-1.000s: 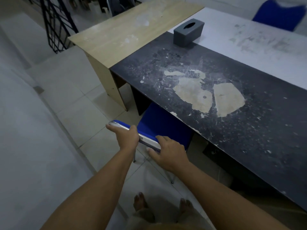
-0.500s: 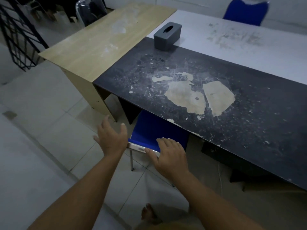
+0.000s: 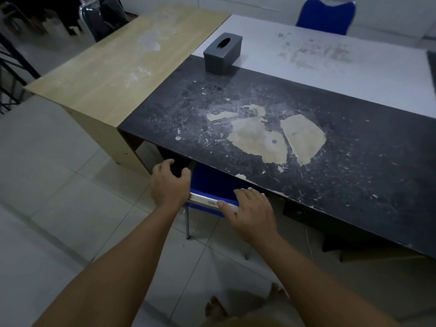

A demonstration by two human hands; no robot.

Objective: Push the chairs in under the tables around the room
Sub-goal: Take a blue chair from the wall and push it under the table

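the left hand [image 3: 170, 185] has let go of the blue chair [image 3: 213, 185] and hovers loosely curled, holding nothing, while the right hand [image 3: 250, 210] rests flat-fingered on its backrest, the seat now under the black table [image 3: 330, 161], so this chair looks done.

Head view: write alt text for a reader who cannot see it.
Two bare hands, left hand and right hand, rest on the backrest of a blue chair tucked under a worn black table. A grey tissue box sits farther back.
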